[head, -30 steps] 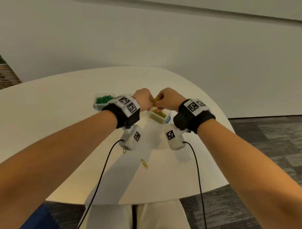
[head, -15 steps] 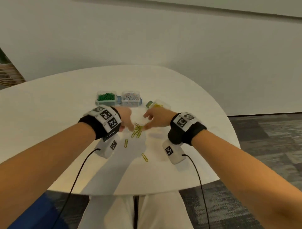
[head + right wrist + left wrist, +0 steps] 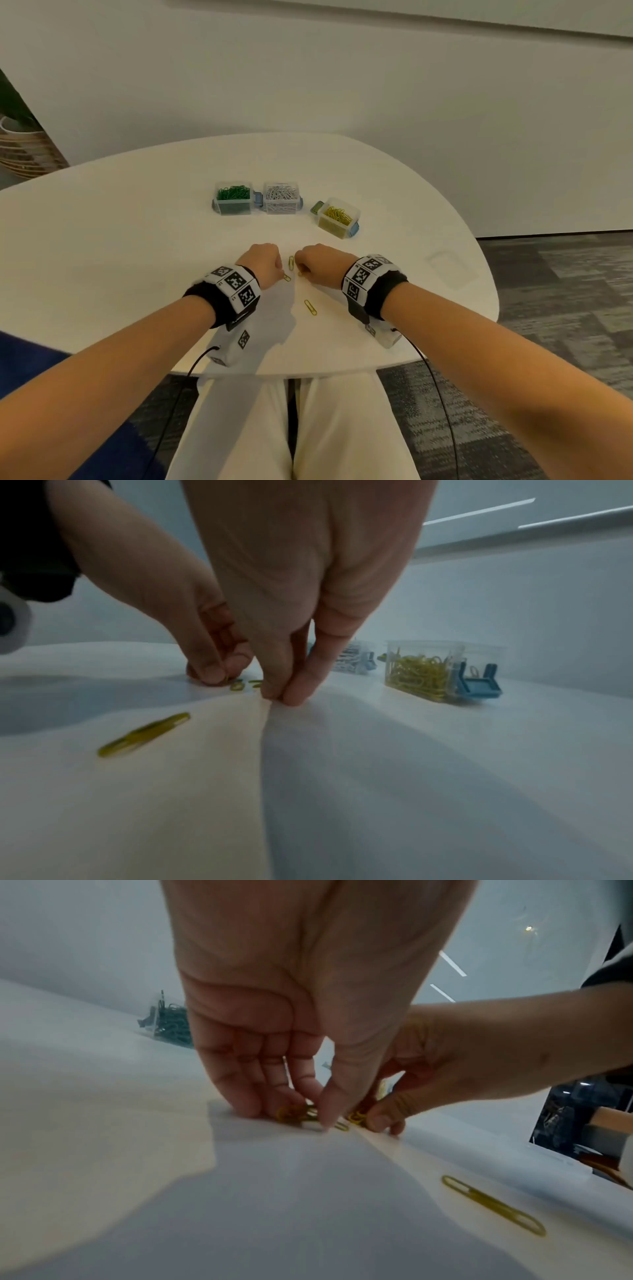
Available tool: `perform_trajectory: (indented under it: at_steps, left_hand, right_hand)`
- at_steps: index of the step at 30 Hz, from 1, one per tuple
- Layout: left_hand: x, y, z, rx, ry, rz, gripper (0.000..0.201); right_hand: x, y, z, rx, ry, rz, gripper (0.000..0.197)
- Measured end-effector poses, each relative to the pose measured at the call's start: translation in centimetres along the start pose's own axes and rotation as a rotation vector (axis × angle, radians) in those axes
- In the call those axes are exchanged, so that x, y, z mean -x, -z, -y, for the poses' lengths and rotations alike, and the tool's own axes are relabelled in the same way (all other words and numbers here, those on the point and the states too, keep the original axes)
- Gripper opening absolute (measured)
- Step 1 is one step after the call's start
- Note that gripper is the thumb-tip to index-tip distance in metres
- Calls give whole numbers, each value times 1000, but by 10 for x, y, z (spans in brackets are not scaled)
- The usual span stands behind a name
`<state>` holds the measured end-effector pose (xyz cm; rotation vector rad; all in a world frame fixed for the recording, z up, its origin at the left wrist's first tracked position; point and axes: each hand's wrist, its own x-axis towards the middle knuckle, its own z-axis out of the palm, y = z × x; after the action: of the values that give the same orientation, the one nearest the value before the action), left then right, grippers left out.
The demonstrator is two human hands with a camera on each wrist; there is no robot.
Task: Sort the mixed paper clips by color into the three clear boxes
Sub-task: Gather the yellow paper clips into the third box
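Observation:
Three clear boxes stand at the back of the white table (image 3: 137, 240): green clips (image 3: 233, 198), white clips (image 3: 281, 197), and yellow clips (image 3: 337, 217) set apart to the right. Both hands are down on the table side by side. My left hand (image 3: 308, 1118) curls over a small bunch of yellow clips (image 3: 293, 1114) and pinches them between thumb and fingers. My right hand (image 3: 282, 695) pinches thumb to finger at the tabletop, with yellow clips (image 3: 358, 1117) at its fingertips. One yellow clip (image 3: 291, 262) lies between the hands. Another (image 3: 310, 307) lies loose nearer me.
A clear flat lid (image 3: 452, 270) lies near the table's right edge. Wrist cables hang over the near edge by my lap. The wall stands behind the table, and carpet floor (image 3: 565, 291) is to the right.
Both hands came back from above the yellow box and dropped to the near table. They now pinch at the loose yellow clips there.

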<state>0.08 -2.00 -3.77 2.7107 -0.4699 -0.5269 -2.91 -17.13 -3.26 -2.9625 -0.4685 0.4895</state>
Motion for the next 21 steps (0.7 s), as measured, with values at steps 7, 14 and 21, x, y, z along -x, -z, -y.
perform_trajectory:
  at_steps: [7, 14, 21]
  left_hand:
    - [3, 1, 2, 171, -152, -33, 17]
    - [-13, 2, 13, -109, -279, 113, 23]
    - [-13, 5, 8, 502, -164, 8, 10]
  right_hand:
    - [14, -7, -43, -590, -276, -154, 11]
    - [46, -2, -42, -2189, -340, -173, 9]
    - [17, -1, -33, -421, -464, -30, 34]
